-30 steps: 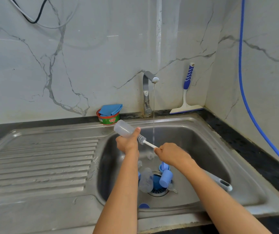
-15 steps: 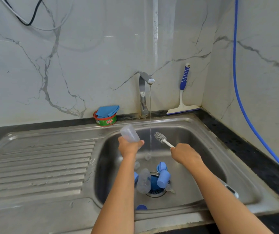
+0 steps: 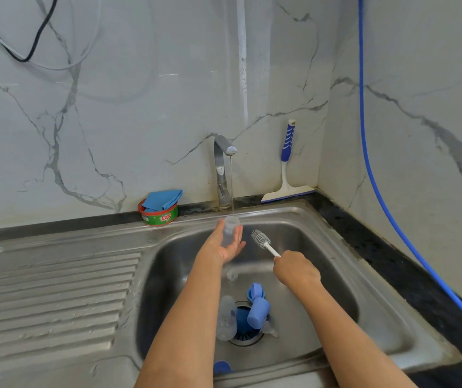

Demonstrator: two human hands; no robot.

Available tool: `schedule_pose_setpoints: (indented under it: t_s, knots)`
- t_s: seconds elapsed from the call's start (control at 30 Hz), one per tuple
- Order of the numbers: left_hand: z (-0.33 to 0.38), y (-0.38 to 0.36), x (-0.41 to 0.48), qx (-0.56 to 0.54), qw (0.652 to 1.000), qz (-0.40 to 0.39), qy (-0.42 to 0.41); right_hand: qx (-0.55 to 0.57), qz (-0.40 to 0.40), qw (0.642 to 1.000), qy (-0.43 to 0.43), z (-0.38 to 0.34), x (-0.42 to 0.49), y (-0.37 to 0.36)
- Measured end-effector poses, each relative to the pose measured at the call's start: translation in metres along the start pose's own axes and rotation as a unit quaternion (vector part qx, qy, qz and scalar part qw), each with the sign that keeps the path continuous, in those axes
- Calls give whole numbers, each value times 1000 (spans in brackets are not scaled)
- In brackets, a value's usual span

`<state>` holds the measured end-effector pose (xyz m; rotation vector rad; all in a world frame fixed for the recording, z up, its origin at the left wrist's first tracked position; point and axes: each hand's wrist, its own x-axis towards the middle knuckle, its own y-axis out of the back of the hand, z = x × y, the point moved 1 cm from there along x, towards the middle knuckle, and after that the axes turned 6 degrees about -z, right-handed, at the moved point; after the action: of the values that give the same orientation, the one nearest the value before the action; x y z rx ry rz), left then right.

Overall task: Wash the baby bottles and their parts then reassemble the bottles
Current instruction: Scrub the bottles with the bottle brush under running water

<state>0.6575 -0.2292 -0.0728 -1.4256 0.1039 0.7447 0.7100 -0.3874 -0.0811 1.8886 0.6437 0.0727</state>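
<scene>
My left hand [image 3: 225,243] holds a clear baby bottle [image 3: 229,230] upright, mouth up, under the thin stream from the tap [image 3: 223,169]. My right hand [image 3: 297,271] grips the white handle of a bottle brush [image 3: 262,240]; its bristle head points up and left, just right of the bottle and outside it. In the sink basin [image 3: 336,275], by the blue drain strainer [image 3: 242,322], lie a second clear bottle [image 3: 226,317], a blue cap [image 3: 257,312], a blue ring [image 3: 255,292] and a clear teat [image 3: 269,329]. Another blue part [image 3: 221,366] sits at the basin's front edge.
A ribbed steel drainboard [image 3: 53,298] spreads to the left. A dish soap tub with a blue cloth [image 3: 160,208] stands behind the basin. A blue-handled squeegee [image 3: 287,169] leans in the corner. A blue hose [image 3: 378,177] runs down the right wall over a dark counter.
The brush came out of the bottle and moved right. My left hand turned the bottle from tilted to upright and raised it under the running water.
</scene>
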Motion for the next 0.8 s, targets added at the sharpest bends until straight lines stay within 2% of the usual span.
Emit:
schedule_pose_setpoints:
  t_s: [0.2, 0.43, 0.63, 0.8]
  knots:
    - [-2, -4, 1, -32, 999, 7, 15, -3, -7, 1000, -3, -2, 0, -2]
    - [1, -6, -2, -77, 997, -19, 10, 0, -18, 1000, -4, -3, -1, -2]
    - [1, -6, 3, 10, 1000, -6, -19, -6, -27, 1000, -5, -3, -2, -1]
    - [-3, -5, 1, 179, 975, 44, -128, -9, -36, 999, -8, -2, -3, -2]
